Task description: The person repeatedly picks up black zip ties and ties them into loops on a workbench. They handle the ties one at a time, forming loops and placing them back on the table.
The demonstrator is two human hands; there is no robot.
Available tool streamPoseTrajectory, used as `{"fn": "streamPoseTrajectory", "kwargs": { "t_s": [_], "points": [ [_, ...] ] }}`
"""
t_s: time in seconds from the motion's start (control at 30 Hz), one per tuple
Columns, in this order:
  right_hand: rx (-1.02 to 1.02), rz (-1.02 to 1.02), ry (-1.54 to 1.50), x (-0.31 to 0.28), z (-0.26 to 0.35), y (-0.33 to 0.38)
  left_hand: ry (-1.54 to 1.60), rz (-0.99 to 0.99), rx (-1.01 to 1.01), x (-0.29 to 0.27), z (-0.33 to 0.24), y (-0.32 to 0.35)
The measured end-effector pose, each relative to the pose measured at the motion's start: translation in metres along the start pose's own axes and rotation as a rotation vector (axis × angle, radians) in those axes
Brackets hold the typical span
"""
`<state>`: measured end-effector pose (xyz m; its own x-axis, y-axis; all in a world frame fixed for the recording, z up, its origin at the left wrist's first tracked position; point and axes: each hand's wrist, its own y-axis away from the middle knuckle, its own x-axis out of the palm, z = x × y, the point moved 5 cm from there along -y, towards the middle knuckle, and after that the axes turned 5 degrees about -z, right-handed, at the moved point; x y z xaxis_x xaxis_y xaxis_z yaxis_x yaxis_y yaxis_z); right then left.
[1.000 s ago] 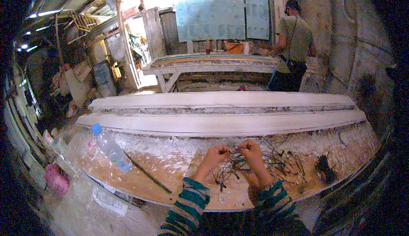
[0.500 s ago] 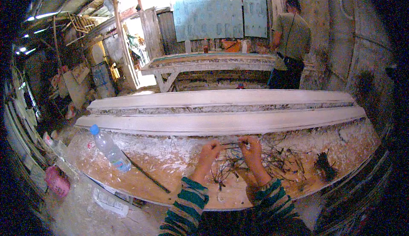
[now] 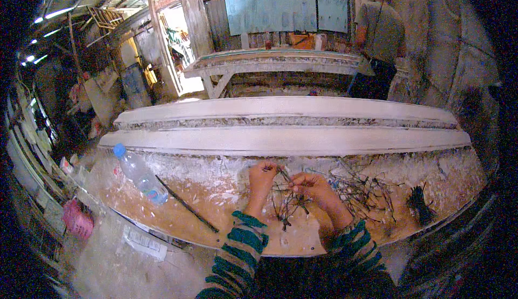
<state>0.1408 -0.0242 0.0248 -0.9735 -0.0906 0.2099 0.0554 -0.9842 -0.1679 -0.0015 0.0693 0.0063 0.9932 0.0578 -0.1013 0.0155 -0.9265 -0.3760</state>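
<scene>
My left hand and my right hand are close together above the near part of the worktable. Both have closed fingers, pinching a short dark strand that slants between them; its exact material is too small to tell. Just below the hands lies a loose clump of dark strands. To the right of my right hand a tangled heap of similar thin strands spreads over the wood. Farther right sits a compact dark bundle of strands.
Two long whitish boards run across the far side of the worktable. At left lie a clear plastic bottle with a blue cap and a dark thin rod. A pink bag rests lower left. Another person stands beside a back bench.
My right hand has turned and dropped slightly, its fingers now pointing left toward my left hand. The strand has gone from nearly level to slanting. The whole view has tilted downward.
</scene>
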Motion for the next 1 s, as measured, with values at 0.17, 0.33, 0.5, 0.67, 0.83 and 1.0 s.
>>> {"fn": "streamPoseTrajectory", "kwargs": {
  "t_s": [0.17, 0.33, 0.5, 0.67, 0.83, 1.0],
  "points": [
    [0.025, -0.186, 0.099, -0.022, -0.008, -0.007, -0.141, 0.158, 0.027, 0.014, -0.015, 0.01],
    [-0.194, -0.413, 0.247, -0.035, -0.004, -0.009, 0.071, 0.466, -0.173, 0.03, -0.008, 0.016],
    [-0.38, -0.731, 0.565, -0.056, 0.001, -0.009, 0.532, 0.899, -0.154, 0.058, -0.007, 0.041],
    [-0.387, -0.722, 0.527, -0.065, -0.017, -0.018, 0.542, 0.826, -0.244, 0.061, 0.003, 0.037],
    [-0.211, -0.47, 0.368, -0.051, -0.018, -0.022, 0.246, 0.251, -0.306, 0.016, 0.001, 0.013],
    [-0.005, -0.13, 0.202, -0.014, -0.001, -0.004, 0.087, -0.059, -0.167, -0.002, -0.008, 0.003]
  ]
}}
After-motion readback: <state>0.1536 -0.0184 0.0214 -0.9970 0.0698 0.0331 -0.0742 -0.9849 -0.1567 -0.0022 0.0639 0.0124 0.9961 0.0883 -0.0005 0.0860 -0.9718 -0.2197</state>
